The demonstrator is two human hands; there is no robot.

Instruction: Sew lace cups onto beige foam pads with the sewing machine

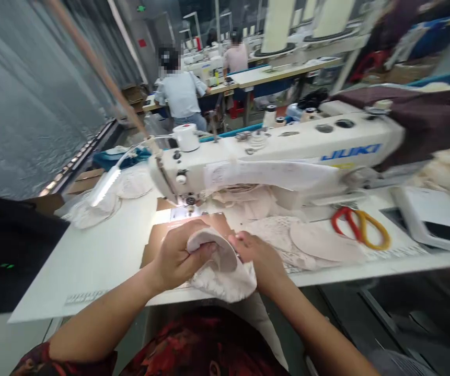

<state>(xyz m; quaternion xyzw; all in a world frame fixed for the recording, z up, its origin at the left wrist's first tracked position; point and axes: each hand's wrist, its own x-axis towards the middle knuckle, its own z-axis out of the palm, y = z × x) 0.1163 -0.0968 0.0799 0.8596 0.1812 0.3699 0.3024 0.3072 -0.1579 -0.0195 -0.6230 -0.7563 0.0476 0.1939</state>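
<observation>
A pale beige bra cup (222, 253) with a lace-like lower edge is held above the table's front edge, its hollow side partly turned toward me. My left hand (180, 256) is closed on its left side, with the thumb inside the hollow. At the cup's right edge, my right hand (258, 258) is closed with its fingertips against the fabric; a small dark spot shows by those fingers, too blurred to name. Just beyond my hands stands the white sewing machine (279, 143), its needle area (189, 206) lit. Brown card (156, 240) lies on the machine bed.
Beige lace pieces and cups (322, 243) lie to the right, near scissors (360, 227) with red and yellow handles. More pale cups (130, 183) are piled at the left. A white box-like device (436, 214) sits far right. Two people work at tables farther back.
</observation>
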